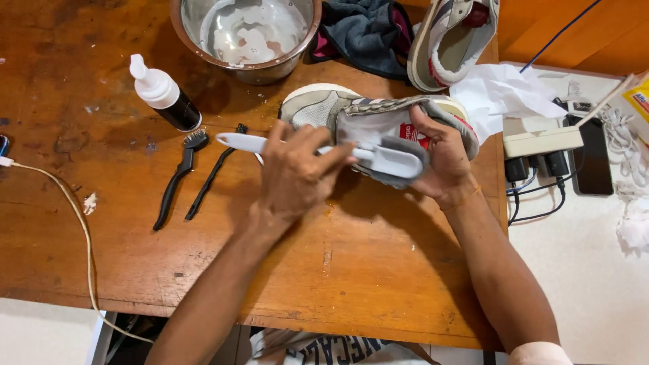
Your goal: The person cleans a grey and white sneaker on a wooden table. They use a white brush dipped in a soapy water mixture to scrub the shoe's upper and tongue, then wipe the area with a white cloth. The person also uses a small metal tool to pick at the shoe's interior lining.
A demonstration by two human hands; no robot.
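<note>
Head view: yellow package (639, 101) beside white power strip (541, 140).

— Where's the shoe?
— On its side near the middle of the bench (378, 284), between my hands: my right hand (443, 159) behind it, my left hand (294, 176) in front with the brush (378, 157) laid across it.

— And left of that?
— Two small brushes (193, 179) lie side by side on the bench, with the bottle (164, 93) beyond them.

— At the far edge?
— The bowl (247, 37), then a cloth (365, 34) to its right, then the second shoe (451, 40). Right of the bench sits a power strip (541, 140), crumpled paper (503, 94) behind it.
</note>
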